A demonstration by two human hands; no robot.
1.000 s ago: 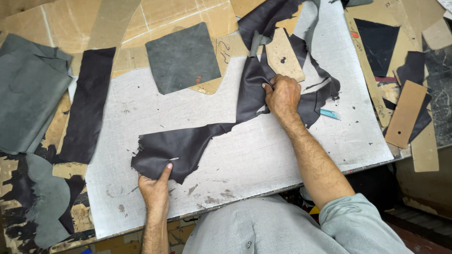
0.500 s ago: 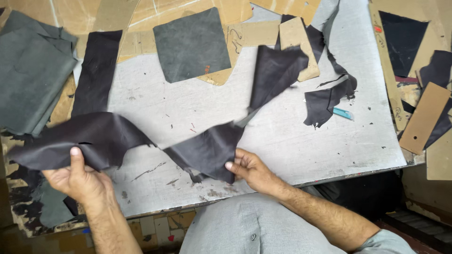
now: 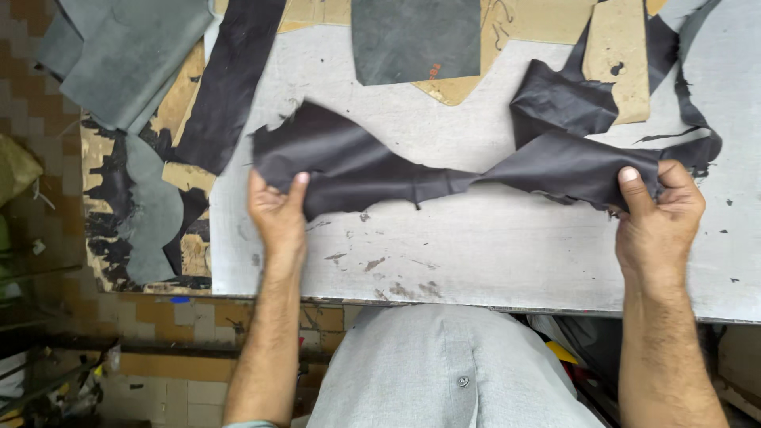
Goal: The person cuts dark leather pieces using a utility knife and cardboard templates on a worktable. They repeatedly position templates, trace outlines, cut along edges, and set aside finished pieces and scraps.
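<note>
The dark leather scrap point(image 3: 372, 162), a long ragged strip of near-black hide, is stretched out sideways across the grey cutting board point(image 3: 491, 254), pretty much centre of the view. The left hand point(image 3: 277, 214) has its end pinched, thumb on top and the fingers tucked under the edge, so that's a closed grip on the leather. The right hand point(image 3: 658, 214) does the same at the other end, thumb pressed flat on the hide and the rest of the fingers curled behind it. Between the two hands the strip narrows to a thin waist around the middle, then widens again and folds up over itself toward the right.

Other stuff around it: a squarish grey suede piece point(image 3: 416, 36) sits at the top edge of the board, apart from the strip, lying on a tan cardboard pattern point(image 3: 456, 87) that pokes out below it. Another tan cardboard template point(image 3: 622, 55) lies upper right, just beside the folded part of the scrap. A long dark leather strip point(image 3: 230, 79) runs along the board's left edge, and a pile of grey-green hide point(image 3: 119, 55) is off to the far left. The person's grey shirt point(image 3: 444, 372) shows at the bottom.
</note>
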